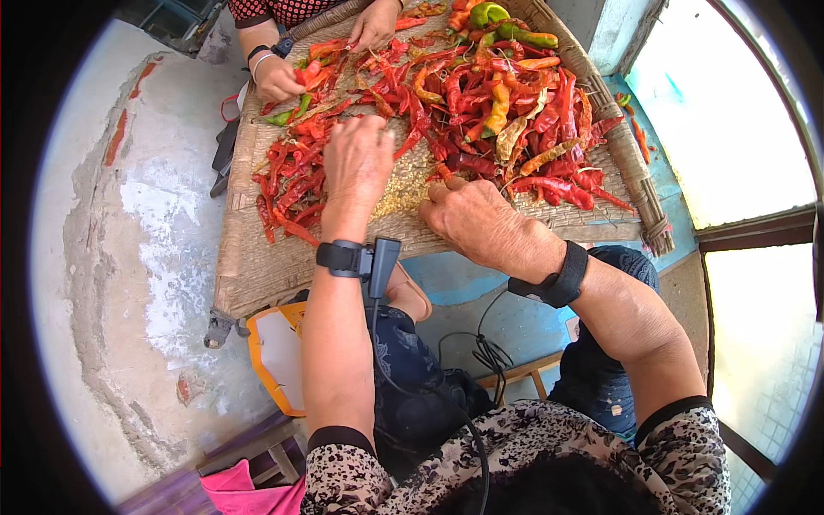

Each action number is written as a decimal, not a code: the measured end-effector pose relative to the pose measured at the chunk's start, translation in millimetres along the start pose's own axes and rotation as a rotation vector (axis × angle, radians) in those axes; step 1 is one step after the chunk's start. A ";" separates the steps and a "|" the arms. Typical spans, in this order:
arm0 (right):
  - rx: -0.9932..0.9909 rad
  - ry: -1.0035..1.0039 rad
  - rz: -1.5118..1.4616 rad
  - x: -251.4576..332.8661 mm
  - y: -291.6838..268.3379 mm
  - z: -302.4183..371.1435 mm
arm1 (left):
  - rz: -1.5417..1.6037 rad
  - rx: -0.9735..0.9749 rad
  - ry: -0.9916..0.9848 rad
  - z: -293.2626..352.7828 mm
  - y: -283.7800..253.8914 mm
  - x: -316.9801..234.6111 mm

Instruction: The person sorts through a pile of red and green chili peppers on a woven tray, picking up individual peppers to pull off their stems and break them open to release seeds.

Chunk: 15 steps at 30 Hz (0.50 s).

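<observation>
A big heap of red chili peppers (481, 94), with a few orange and green ones (486, 14), lies on a woven tray (257, 266). My left hand (356, 163) rests palm down on the tray among the red peppers, fingers curled over them; what it grips is hidden. My right hand (476, 219) lies at the tray's near edge, fingertips on a red pepper (442, 172) beside a patch of pale seeds (403, 193). Both wrists wear black bands.
Another person's two hands (279, 79) (373, 24) work in the peppers at the tray's far side. A small orange-rimmed stool (275, 352) stands below the tray. Cracked concrete floor (146, 223) spreads left; a blue surface (506, 318) and bright windows (730, 120) lie right.
</observation>
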State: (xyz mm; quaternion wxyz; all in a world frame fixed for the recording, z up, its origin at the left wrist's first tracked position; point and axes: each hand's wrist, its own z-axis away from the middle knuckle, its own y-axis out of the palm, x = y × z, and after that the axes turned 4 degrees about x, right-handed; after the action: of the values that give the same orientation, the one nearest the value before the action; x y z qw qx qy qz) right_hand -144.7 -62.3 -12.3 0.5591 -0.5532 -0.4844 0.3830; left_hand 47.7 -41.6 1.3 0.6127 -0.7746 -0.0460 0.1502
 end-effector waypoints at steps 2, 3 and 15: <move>0.020 0.007 -0.010 -0.3 3.7 -1.8 | -0.131 0.072 0.028 -5.3 17.1 -16.0; 0.016 0.010 -0.027 0.6 3.5 -2.5 | -0.208 0.032 0.058 -5.4 26.9 -16.2; -0.138 0.006 0.024 -3.6 6.6 6.5 | 0.214 0.236 0.114 14.5 -14.5 1.9</move>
State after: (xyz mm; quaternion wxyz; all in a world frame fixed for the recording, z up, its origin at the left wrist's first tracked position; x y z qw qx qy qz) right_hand -151.1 -63.6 -19.8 0.5165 -0.5974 -0.5014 0.3535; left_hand 46.9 -24.0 11.9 0.6815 -0.7050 0.0896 0.1749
